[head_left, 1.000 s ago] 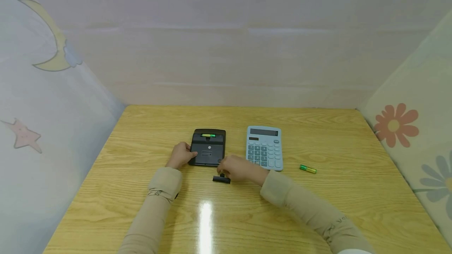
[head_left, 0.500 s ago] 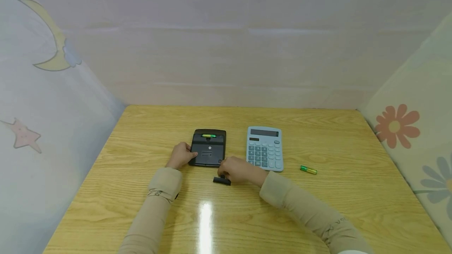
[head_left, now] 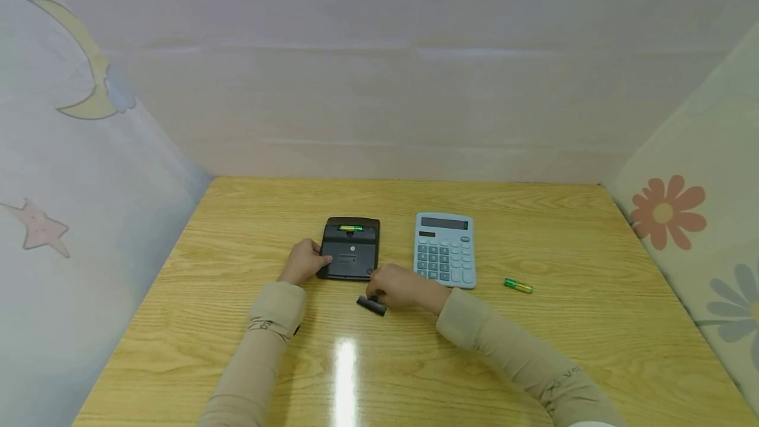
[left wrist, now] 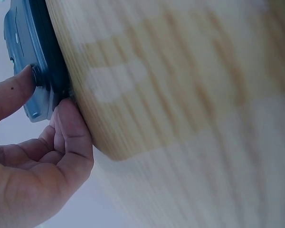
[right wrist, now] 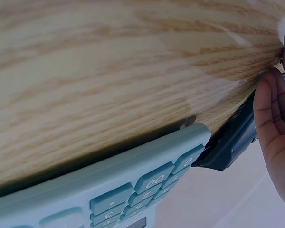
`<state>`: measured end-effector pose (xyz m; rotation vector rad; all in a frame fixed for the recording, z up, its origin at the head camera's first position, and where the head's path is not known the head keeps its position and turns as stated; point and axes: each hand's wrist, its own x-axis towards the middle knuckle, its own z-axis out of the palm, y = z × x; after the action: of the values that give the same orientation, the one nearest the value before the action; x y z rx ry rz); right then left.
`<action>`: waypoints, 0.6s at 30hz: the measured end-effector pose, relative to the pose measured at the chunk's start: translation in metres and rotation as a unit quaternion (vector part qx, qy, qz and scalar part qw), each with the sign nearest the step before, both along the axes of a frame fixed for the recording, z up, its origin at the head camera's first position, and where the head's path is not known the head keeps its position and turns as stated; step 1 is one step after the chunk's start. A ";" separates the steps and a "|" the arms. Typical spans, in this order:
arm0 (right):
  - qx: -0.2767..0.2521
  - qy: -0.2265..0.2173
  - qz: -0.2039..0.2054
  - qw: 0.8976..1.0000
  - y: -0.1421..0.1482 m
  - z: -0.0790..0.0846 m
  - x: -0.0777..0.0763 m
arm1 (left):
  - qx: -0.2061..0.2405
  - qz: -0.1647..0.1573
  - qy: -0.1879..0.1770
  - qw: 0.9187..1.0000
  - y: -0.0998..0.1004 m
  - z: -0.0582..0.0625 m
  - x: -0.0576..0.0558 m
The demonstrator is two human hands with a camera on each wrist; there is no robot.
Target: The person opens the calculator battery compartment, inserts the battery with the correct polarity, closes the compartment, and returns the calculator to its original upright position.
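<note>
A black calculator [head_left: 358, 267] lies face down, its battery slot uncovered with a green-and-gold battery [head_left: 350, 228] in it. My left hand [head_left: 302, 261] grips its left edge; in the left wrist view the thumb presses on the back of the calculator [left wrist: 31, 52] and the fingers meet the lower edge. Just below its near right corner, my right hand [head_left: 398, 285] pinches a small black battery cover [head_left: 371, 306], which slants down to the right. Fingers hide the cover's tab. In the right wrist view the right hand [right wrist: 278, 118] stands at the frame's edge, the cover barely visible.
A light blue calculator [head_left: 455, 257] lies face up close to the right hand's far side. Further right is a loose green-and-gold battery [head_left: 518, 285] on the wooden table [head_left: 593, 335]. Printed cloth walls [head_left: 379, 111] surround the table's back and sides.
The battery cover has turned in my right fingers, from nearly level to slanted, its right end swinging toward me. The right hand shifted slightly rightward; the left hand and black calculator stay put.
</note>
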<state>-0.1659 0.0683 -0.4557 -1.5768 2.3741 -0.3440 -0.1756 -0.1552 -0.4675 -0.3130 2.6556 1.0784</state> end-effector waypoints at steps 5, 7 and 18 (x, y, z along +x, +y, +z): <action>-0.009 -0.003 -0.007 1.000 0.001 -0.001 -0.001 | -0.003 0.002 -0.001 1.000 0.000 -0.001 -0.001; -0.008 -0.009 -0.017 1.000 0.001 -0.001 -0.002 | -0.004 0.002 -0.002 1.000 0.000 -0.002 -0.001; -0.045 -0.023 -0.084 0.995 0.000 0.005 -0.006 | -0.002 0.001 0.001 1.000 -0.001 -0.003 -0.001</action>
<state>-0.1720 0.0684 -0.4510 -1.3922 2.4939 -0.5226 -0.1770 -0.1561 -0.4704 -0.3141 2.6597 1.0753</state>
